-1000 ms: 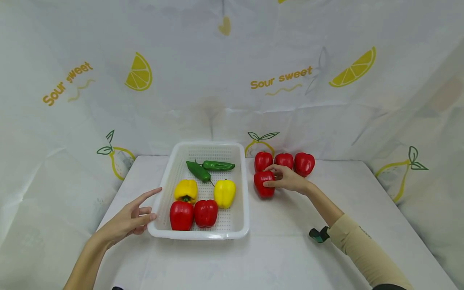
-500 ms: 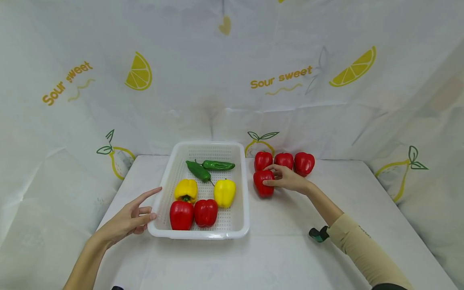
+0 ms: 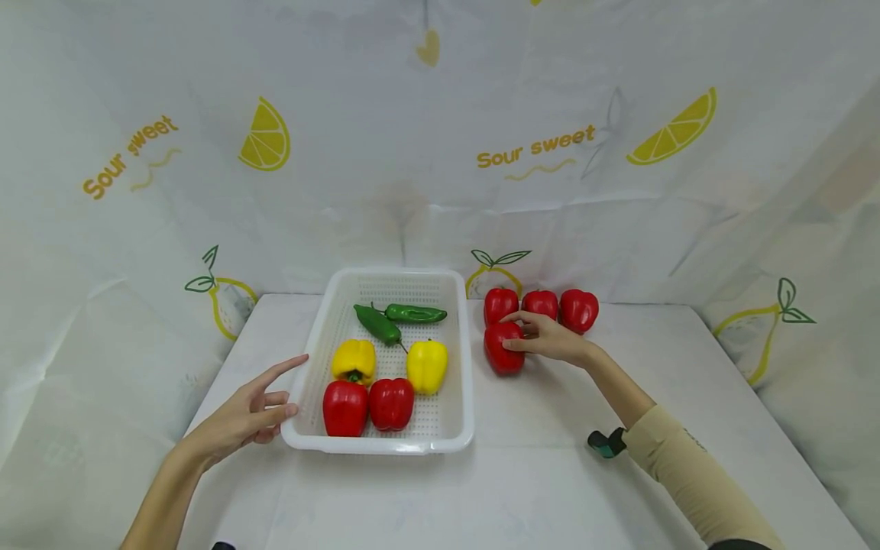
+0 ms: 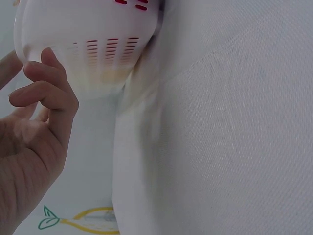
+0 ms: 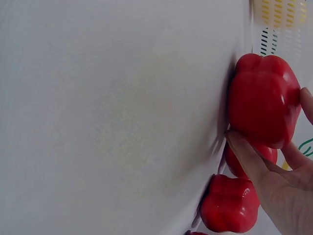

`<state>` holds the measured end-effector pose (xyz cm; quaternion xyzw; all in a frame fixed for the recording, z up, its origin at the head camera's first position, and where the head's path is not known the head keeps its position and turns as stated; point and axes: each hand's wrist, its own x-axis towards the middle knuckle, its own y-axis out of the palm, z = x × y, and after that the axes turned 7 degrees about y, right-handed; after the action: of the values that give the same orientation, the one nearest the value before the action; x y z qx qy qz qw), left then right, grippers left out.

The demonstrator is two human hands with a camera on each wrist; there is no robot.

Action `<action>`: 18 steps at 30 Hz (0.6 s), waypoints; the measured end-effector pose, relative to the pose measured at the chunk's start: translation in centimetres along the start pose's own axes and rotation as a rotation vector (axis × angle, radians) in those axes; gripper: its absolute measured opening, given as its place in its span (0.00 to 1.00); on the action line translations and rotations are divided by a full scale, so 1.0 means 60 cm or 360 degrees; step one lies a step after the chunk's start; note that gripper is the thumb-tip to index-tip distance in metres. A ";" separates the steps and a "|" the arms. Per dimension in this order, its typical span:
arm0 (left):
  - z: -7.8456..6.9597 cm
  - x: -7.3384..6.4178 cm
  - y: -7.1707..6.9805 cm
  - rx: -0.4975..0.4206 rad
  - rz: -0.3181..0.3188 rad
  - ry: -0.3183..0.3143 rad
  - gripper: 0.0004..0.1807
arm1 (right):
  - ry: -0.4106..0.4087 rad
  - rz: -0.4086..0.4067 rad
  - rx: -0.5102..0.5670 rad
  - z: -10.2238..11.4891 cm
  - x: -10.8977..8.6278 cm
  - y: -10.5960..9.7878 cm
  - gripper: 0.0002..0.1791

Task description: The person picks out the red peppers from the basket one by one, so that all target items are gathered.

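In the head view my right hand grips a red bell pepper on the table, just right of the white basket. The right wrist view shows fingers on both sides of this pepper. My left hand is at the basket's left side, its index fingertip and thumb at the rim and the index finger nearly straight. Seen from the left wrist, the other fingers bend loosely beside the basket's outer wall.
Inside the basket lie two green chili peppers, two yellow bell peppers and two red bell peppers. Three more red bell peppers stand in a row at the table's back edge, before a printed cloth.
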<state>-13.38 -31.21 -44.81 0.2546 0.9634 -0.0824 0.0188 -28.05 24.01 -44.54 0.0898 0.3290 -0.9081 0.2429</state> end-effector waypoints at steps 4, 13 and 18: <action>-0.002 0.000 0.001 -0.0007 0.0007 0.0008 0.42 | -0.0019 -0.0006 -0.0008 -0.004 -0.002 -0.005 0.37; -0.004 0.001 0.002 0.0018 -0.0008 -0.0005 0.42 | -0.0060 -0.0044 -0.0012 -0.006 -0.003 -0.005 0.38; 0.000 0.000 0.000 0.0001 0.0002 0.0002 0.42 | -0.0099 -0.0055 -0.0013 -0.007 0.001 -0.002 0.37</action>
<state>-13.40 -31.20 -44.79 0.2553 0.9632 -0.0827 0.0180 -28.18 24.35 -44.83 0.0549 0.3264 -0.9132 0.2376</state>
